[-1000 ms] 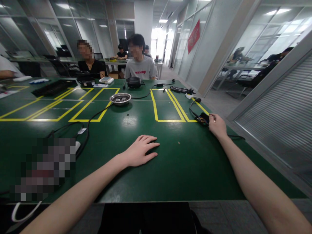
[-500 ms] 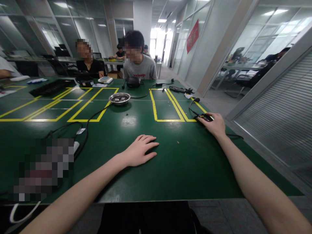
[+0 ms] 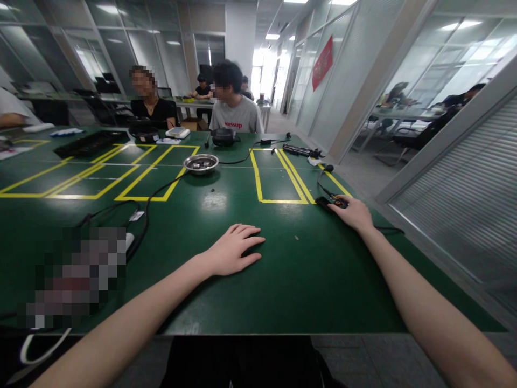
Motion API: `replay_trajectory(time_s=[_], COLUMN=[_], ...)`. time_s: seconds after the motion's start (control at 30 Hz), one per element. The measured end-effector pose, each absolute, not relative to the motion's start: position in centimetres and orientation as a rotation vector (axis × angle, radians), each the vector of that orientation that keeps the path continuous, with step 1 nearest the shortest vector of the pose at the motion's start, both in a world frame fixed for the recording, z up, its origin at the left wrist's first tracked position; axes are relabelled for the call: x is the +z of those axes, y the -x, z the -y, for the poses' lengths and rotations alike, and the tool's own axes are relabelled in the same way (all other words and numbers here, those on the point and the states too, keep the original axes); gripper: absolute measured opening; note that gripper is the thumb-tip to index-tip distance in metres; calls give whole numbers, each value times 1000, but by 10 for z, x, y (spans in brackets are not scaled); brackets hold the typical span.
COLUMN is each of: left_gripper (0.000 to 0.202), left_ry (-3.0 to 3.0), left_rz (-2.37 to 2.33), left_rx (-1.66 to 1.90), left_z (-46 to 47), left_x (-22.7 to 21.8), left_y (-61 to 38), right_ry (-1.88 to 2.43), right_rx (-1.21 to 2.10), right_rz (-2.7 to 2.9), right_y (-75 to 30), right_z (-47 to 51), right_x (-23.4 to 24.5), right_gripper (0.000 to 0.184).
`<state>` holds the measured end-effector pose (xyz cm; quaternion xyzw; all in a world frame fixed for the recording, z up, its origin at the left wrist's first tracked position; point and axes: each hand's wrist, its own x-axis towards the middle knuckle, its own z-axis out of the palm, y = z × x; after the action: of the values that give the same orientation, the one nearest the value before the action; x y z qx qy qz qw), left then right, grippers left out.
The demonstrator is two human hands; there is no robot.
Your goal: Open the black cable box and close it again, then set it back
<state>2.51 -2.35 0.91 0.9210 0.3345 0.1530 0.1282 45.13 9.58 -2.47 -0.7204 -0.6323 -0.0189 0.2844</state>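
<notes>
Upper centre: a metal bowl (image 3: 201, 172) holds small silvery parts (image 3: 204, 165). Right of centre: a black device (image 3: 342, 202), yellowish inside, sits in the right hand's (image 3: 355, 213) half-closed grip; the left hand (image 3: 232, 250) lies spread, empty.

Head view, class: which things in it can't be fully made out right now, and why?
All in the head view:
- Dark wired device: partly hidden by the right hand.
- Metal bowl: contents too small to identify.
- Lower-left object: obscured by pixelation.
- Person in white: cut off by the left edge.
</notes>
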Motion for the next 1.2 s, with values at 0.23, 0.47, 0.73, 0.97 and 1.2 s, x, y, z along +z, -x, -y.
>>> replay_trajectory(time_s=[0.23,0.47,0.73,0.97,1.2], left_gripper=[46,46,76,82,77], left_ry=[-2638,-2563,-2571,-2494,-2547], left_rz=[-996,-844,-1013,-994,-893], left_rx=[597,657,633,528,465], left_z=[20,19,20,13,-1], left_x=[9,20,18,11,9], left_y=[-27,-22,-17,-6,7], right_ry=[1350,520,590,806,867], right_rx=[410,640,412,305,433], right_rz=[2171,2542,2403,2476,2507], right_y=[-344,-261,-270,-286,-291], right_z=[-57,-5,-10,-22,-25], right_x=[-3,-2,3,6,8], right_gripper=[43,36,34,36,28])
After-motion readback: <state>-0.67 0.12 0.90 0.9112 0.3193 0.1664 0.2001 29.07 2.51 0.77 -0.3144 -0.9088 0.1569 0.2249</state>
